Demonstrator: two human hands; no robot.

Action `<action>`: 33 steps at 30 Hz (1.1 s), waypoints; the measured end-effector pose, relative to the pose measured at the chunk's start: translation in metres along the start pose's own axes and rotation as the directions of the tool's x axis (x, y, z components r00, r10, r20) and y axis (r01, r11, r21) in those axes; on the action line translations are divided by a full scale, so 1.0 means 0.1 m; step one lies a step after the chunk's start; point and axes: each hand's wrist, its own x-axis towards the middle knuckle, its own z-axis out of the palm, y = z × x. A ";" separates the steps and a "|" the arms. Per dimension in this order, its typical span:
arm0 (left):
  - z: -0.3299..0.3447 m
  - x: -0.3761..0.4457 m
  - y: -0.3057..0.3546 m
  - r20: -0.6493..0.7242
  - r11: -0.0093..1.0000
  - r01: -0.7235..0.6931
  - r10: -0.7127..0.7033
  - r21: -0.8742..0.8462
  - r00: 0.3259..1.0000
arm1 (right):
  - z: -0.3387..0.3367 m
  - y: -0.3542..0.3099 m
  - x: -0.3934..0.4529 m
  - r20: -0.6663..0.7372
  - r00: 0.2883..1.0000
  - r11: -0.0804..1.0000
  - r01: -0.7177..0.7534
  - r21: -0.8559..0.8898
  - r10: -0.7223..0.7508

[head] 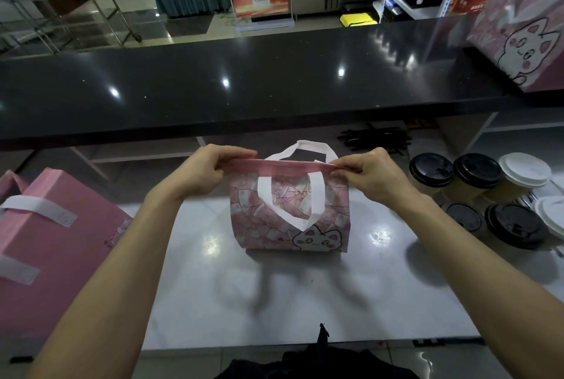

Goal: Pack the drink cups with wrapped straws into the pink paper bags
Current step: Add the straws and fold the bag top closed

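A pink paper bag (274, 226) with a cat print and white handles stands upright on the white worktop (305, 302), in the middle. My left hand (201, 171) pinches the left end of its folded top edge. My right hand (369, 174) pinches the right end of the same edge. The bag's mouth is pressed flat and its inside is hidden. To the right stand several lidded drink cups (476, 171), some with black lids and some with white lids. Dark wrapped straws (375, 137) lie in a pile behind the bag, under the counter's edge.
A stack of flat pink bags (52, 250) lies at the left. A black raised counter (244, 89) runs across the back, with another pink cat-print bag (525, 43) standing on its right end. Shelves and a banner stand beyond.
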 end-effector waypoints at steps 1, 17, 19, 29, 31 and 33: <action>0.00 0.00 -0.01 -0.058 1.000 0.017 -0.016 0.025 0.998 | 0.01 -0.01 -0.03 -0.030 1.000 1.000 -0.003 0.009 0.003; 0.58 -0.98 -0.45 -0.227 0.753 0.214 -0.435 -0.622 0.871 | 0.64 -0.97 -1.00 -0.595 0.789 0.964 0.012 0.265 0.154; 0.68 -1.21 -0.48 -0.156 0.705 0.266 -0.472 -0.657 0.868 | 0.72 -0.97 -1.02 -0.379 0.850 0.903 -0.222 0.369 0.364; 1.23 -1.78 -0.56 0.182 0.827 0.244 -0.174 -0.507 0.968 | 1.09 -0.93 -1.62 0.054 0.940 0.895 -0.338 0.291 0.337; 1.34 -1.76 -0.58 0.122 0.840 0.230 -0.195 -0.492 0.973 | 1.18 -0.89 -1.68 0.147 0.927 0.900 -0.371 0.229 0.345; 1.43 -1.70 -0.59 0.084 0.825 0.204 -0.188 -0.528 0.979 | 1.29 -0.90 -1.69 0.186 0.920 0.914 -0.375 0.154 0.346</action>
